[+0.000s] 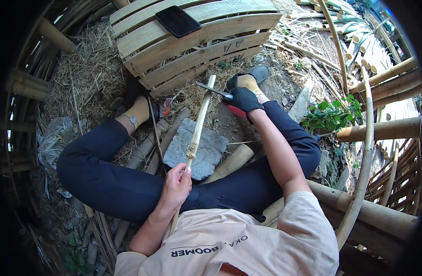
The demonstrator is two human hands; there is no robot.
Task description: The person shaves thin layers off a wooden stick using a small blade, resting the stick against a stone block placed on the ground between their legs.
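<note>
My bare left hand (pixel 176 187) is closed round the lower part of a pale bamboo stick (pixel 199 122), just below a knobbly node. The stick slants up and away between my legs, passing over a flat grey stone (pixel 197 147). In a dark glove with a red patch, my right hand (pixel 244 102) grips a knife (pixel 213 91). The knife's dark blade lies across the stick near its far end; whether the edge bites into it cannot be made out. Behind my left hand, the stick's near end runs down beside my shirt.
A slatted wooden crate (pixel 192 41) stands ahead with a black phone (pixel 177 21) on top. Cut bamboo poles (pixel 358 41) are piled far right. A bent pole (pixel 365 161) and a green plant (pixel 330 115) stand to my right. A crumpled plastic bag (pixel 56 138) lies left.
</note>
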